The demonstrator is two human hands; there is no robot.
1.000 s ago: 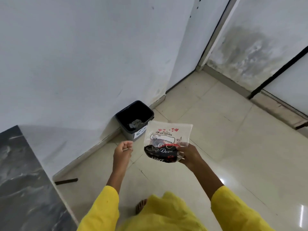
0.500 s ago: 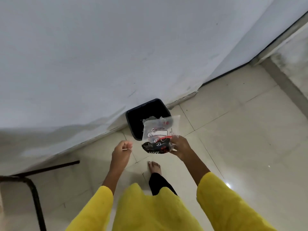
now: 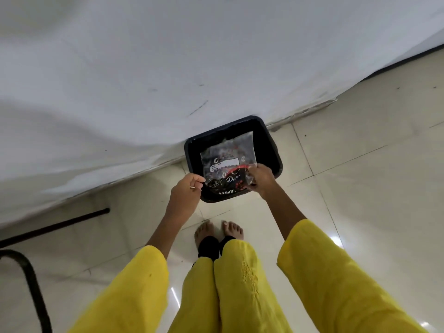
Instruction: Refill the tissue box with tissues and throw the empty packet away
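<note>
The empty tissue packet [image 3: 228,159], clear plastic with a white label and a black-and-red printed lower part, hangs flat right over the open black bin [image 3: 274,150]. My right hand [image 3: 260,180] pinches the packet's lower right edge. My left hand [image 3: 186,191] is curled at the packet's lower left edge, with a small pale sliver between its fingers. The bin stands on the tiled floor against the white wall. Its inside is mostly hidden by the packet. The tissue box is not in view.
My bare feet [image 3: 218,230] stand on the glossy cream tiles just short of the bin. A black metal bar [image 3: 55,227] and a curved black frame leg [image 3: 31,280] are on the floor at the left. The white wall [image 3: 168,68] fills the top.
I have walked up to the bin and now look straight down on it. The packet has moved from in front of the bin to directly above its opening, and my left hand has closed in on its edge.
</note>
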